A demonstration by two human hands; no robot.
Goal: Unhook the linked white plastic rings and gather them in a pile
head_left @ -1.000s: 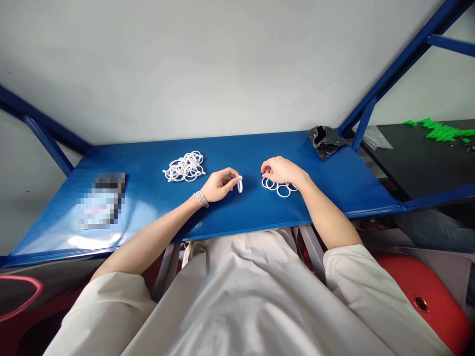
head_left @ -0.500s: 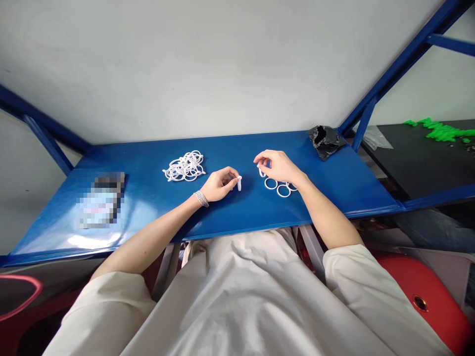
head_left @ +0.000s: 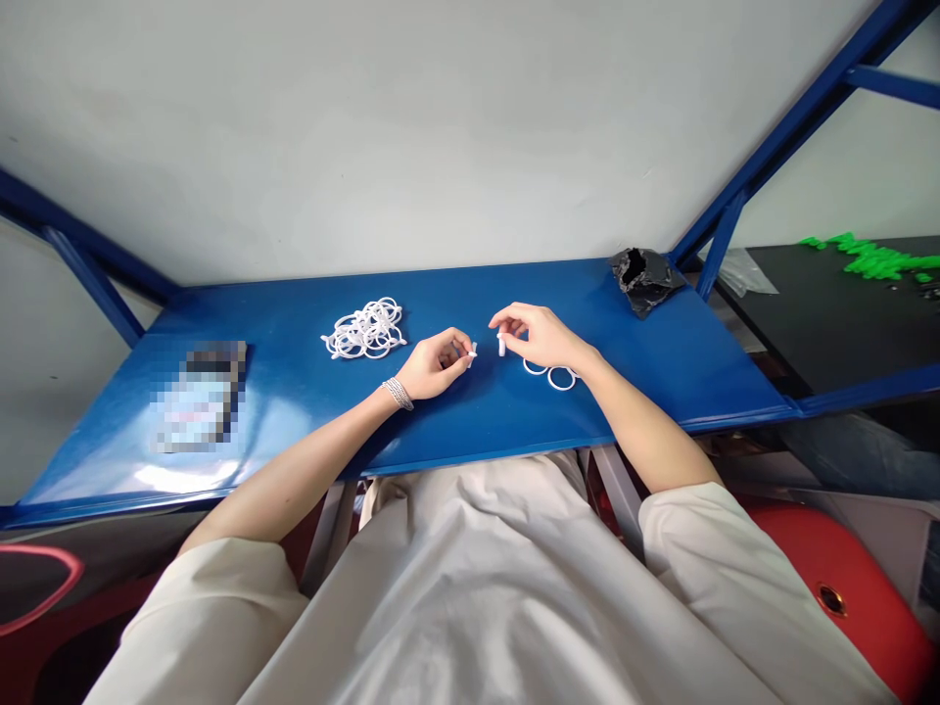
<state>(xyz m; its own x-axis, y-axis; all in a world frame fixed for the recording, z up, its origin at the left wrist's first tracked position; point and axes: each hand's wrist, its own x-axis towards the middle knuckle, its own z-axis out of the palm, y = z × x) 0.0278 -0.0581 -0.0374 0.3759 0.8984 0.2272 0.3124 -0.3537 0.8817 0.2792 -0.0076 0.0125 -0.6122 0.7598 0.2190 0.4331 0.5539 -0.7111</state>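
Observation:
My left hand [head_left: 435, 364], with a bracelet at the wrist, pinches a small white ring [head_left: 472, 354] that shows nearly edge-on. Facing it, my right hand [head_left: 540, 335] is closed on another white ring [head_left: 502, 345], also turned on edge. A narrow gap separates the two pieces. Below my right hand, loose white rings [head_left: 562, 378] lie flat on the blue table [head_left: 455, 431], partly covered by the hand and wrist. A tangled heap of white rings with small knobs [head_left: 365, 330] sits to the left of my left hand.
A crumpled black plastic bag [head_left: 644, 282] lies at the table's back right. On the left rests a blurred-out flat object [head_left: 200, 397]. Blue frame bars [head_left: 724, 245] rise at both sides. Green pieces [head_left: 881, 259] lie on a black surface at far right, near a red stool [head_left: 837, 578].
My right hand has moved left, bringing its ring closer to my left hand. The ring in my left hand has turned slightly. The heap stays put.

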